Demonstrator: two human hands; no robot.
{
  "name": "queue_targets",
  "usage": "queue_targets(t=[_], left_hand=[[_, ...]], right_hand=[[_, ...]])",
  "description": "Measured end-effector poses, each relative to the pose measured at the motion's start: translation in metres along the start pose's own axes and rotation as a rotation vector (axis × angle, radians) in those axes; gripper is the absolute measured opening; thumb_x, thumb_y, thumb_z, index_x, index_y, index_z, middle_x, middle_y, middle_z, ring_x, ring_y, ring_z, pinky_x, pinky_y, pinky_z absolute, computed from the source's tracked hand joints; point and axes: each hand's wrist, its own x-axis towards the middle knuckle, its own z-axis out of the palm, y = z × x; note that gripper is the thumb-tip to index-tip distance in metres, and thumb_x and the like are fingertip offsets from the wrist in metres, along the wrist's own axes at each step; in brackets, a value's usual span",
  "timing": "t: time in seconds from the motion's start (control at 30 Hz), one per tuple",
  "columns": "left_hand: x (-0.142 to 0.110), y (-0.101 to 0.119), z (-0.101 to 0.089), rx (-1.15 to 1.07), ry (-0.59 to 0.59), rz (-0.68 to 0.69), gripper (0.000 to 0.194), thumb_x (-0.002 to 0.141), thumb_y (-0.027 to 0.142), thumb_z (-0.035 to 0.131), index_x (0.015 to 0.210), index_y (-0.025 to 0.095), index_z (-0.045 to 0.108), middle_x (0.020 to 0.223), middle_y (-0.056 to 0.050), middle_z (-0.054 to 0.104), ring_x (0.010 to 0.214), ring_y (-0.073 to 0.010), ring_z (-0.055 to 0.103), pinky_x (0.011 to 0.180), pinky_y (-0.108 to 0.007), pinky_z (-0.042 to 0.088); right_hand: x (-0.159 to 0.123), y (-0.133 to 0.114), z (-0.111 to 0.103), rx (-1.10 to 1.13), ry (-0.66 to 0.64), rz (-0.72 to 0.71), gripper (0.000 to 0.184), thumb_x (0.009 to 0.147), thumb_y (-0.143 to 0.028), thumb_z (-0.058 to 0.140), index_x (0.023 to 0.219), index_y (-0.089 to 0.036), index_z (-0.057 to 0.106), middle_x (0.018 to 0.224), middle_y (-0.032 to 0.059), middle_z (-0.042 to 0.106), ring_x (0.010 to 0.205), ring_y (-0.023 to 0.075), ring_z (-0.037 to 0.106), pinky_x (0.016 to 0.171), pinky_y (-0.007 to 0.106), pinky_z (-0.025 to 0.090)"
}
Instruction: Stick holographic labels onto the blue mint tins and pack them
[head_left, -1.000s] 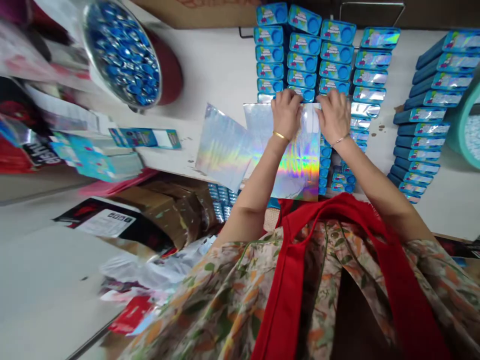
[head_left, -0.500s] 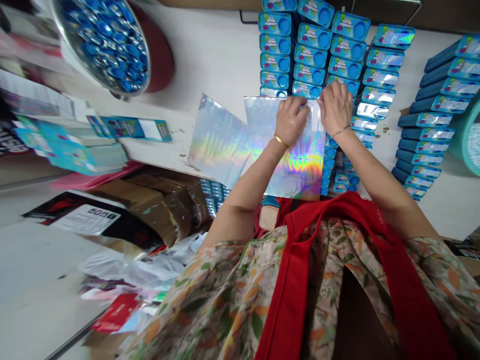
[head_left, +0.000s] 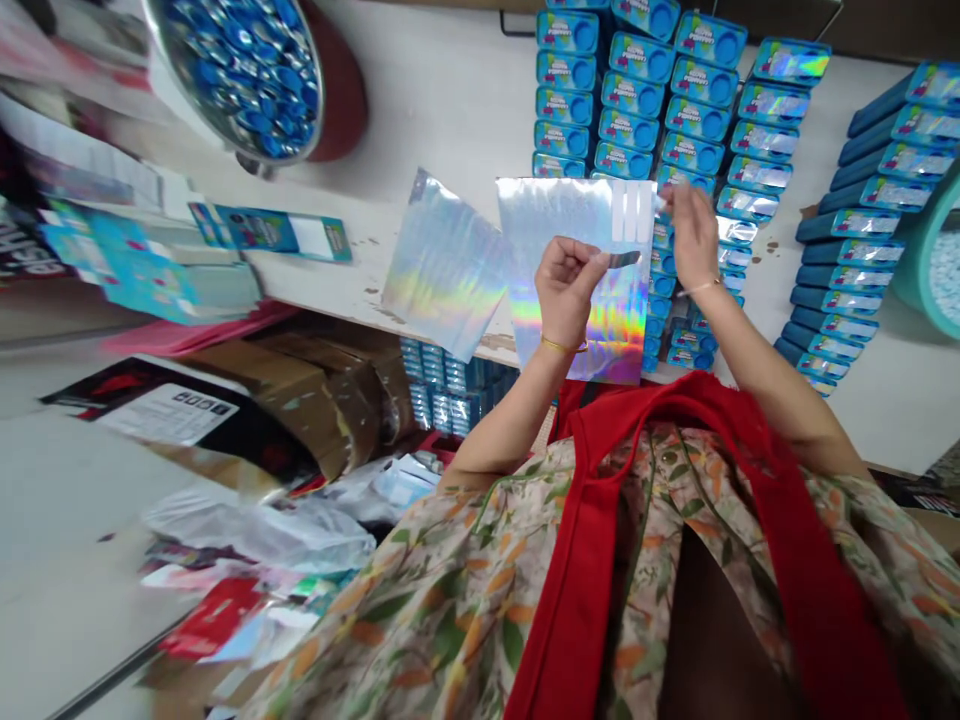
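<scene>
My left hand is closed in a pinch on a small shiny sticker strip, above a holographic sticker sheet. White bare patches show at the sheet's upper right corner, where strips are off. My right hand, slightly blurred, is just right of the sheet in front of the stacked blue boxes. Its fingertips are pinched together with a small pale bit at them, too blurred to name. A second holographic sheet lies to the left, tilted.
A pot of blue-wrapped candies stands at upper left. Flat printed cartons lie on the left of the white table. More blue boxes and a turquoise tub are at right. Cardboard boxes sit below the table's edge.
My left hand has drawn back toward me off the sheet's top edge, with a sticker strip in its fingers. My right hand has moved right, off the sheet toward the boxes.
</scene>
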Motion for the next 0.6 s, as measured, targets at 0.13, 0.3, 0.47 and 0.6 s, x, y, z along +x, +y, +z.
queue_targets(t=[0.13,0.3,0.47,0.6], left_hand=[[-0.013,-0.017,0.019,-0.188,-0.075,-0.195,0.032,0.083,0.031,0.08,0.073,0.022,0.051,0.067,0.006,0.054,0.058,-0.0063,0.052,0.062,-0.021,0.045],[-0.037,-0.05,0.049,-0.167,-0.177,-0.309,0.029,0.078,0.027,0.08,0.07,0.021,0.053,0.063,0.007,0.054,0.057,-0.0067,0.05,0.059,-0.02,0.04],[-0.051,-0.071,0.087,0.075,-0.229,-0.072,0.02,0.078,0.021,0.076,0.069,0.022,0.059,0.074,0.003,0.059,0.075,-0.0127,0.055,0.081,-0.027,0.045],[-0.05,-0.076,0.11,0.271,-0.198,0.051,0.02,0.077,0.022,0.08,0.069,0.023,0.061,0.091,-0.003,0.062,0.101,-0.0225,0.056,0.098,-0.038,0.043]], right_hand=[[-0.069,0.004,-0.015,0.324,-0.102,0.28,0.083,0.073,-0.097,0.038,0.094,-0.023,0.068,0.085,0.0023,0.066,0.077,0.0165,0.062,0.077,0.037,0.055],[-0.125,0.013,-0.043,0.346,0.079,0.29,0.065,0.068,-0.089,0.061,0.073,-0.025,0.052,0.067,-0.0047,0.052,0.064,0.0123,0.051,0.068,0.03,0.049],[-0.138,0.039,-0.088,0.052,0.172,0.213,0.054,0.084,-0.077,0.055,0.075,-0.024,0.052,0.066,-0.0046,0.047,0.062,0.0124,0.042,0.068,0.03,0.045],[-0.133,0.064,-0.107,-0.161,0.211,0.177,0.044,0.091,-0.066,0.055,0.077,-0.024,0.053,0.073,-0.0009,0.051,0.074,0.0167,0.05,0.084,0.036,0.048]])
